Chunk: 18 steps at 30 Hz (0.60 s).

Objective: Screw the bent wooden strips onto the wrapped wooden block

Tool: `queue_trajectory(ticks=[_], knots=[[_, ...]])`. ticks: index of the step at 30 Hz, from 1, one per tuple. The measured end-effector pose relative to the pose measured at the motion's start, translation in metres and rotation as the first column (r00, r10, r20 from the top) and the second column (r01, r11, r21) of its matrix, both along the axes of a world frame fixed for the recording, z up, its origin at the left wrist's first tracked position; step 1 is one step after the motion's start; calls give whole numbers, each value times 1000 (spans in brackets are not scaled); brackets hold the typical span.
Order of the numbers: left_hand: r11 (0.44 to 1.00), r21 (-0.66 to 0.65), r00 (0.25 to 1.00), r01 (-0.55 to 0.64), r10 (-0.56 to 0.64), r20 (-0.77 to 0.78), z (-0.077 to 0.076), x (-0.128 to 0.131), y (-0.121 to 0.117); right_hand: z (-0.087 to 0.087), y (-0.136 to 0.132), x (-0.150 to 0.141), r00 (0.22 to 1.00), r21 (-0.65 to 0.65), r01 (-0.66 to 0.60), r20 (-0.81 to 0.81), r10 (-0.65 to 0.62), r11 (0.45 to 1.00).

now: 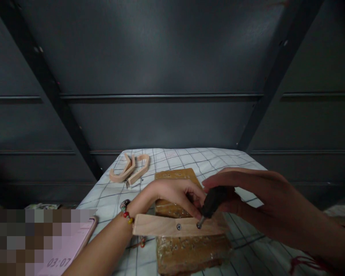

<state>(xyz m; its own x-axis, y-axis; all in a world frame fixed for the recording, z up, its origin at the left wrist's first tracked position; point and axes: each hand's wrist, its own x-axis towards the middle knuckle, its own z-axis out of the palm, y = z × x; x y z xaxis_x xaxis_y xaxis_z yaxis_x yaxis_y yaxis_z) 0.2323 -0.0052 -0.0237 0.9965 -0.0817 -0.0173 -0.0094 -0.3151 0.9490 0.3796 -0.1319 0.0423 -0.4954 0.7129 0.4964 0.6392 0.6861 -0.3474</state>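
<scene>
Pink phone (71,245) is lying at the near left, its screen showing a timer, on the white checked cloth (189,157) covering the table. Farther back, pale wooden hook pieces (129,168) are resting near the far left edge. Moving right, the left hand (172,197), wrist wearing a beaded bracelet (126,211), is reaching in from the near left; its fingertips are pressing down beside the screw site, steadying rather than gripping. The light wooden slat (172,227) is lying with its long axis running left to right across a brown board (189,249), one screw (178,227) already sitting in it. Just right of that, the right hand (247,199) is wrapping closed around a dark screwdriver (211,205), tip angling down and left onto a second screw (199,226). Both hands are meeting at this point; the right one is driving.
</scene>
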Motion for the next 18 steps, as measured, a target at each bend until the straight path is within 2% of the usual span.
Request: queue_trajectory(ticks=[7, 11, 13, 18], knots=[[999, -43, 999, -31, 32, 14, 11, -1, -7, 0, -2, -6, 999, 15, 22, -43, -22, 1000], [992, -55, 993, -110, 108, -41, 12, -3, -10, 0, -3, -9, 996, -45, 34, -83, -38, 998], [987, -36, 987, -155, 153, -60, 11, -4, -9, -1, -1, -12, 992, -84, 67, -99, -75, 994], [988, -61, 984, -140, 132, -120, 13, -3, -9, -7, 4, -18, 963, -105, 207, -155, -221, 973]])
